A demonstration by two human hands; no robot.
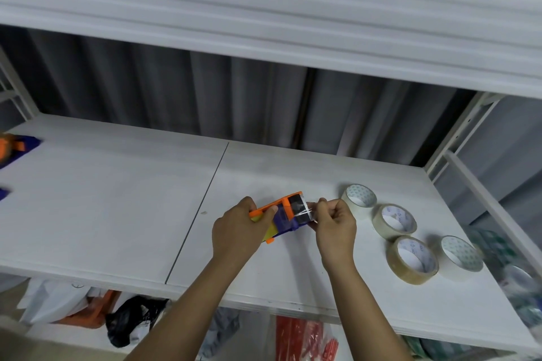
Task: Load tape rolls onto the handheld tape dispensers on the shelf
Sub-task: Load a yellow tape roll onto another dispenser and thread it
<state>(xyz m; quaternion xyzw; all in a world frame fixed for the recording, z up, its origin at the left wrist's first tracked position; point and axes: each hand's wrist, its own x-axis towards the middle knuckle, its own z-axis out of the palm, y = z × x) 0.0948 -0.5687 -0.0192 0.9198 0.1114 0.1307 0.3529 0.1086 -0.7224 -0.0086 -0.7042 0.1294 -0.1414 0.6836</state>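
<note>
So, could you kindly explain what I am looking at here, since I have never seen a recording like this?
There is no machine here: a person wears a camera on the head, so this single picture looks forward and down at their own two hands. They stand at a white shelf. The left hand grips an orange and blue tape dispenser, and the right hand pinches the clear tape end at its front. Four tape rolls lie on the shelf to the right, not yet loaded. At the far left edge, parts of other orange and blue things show, too cut off to identify. Bags sit on the shelf below.
</note>
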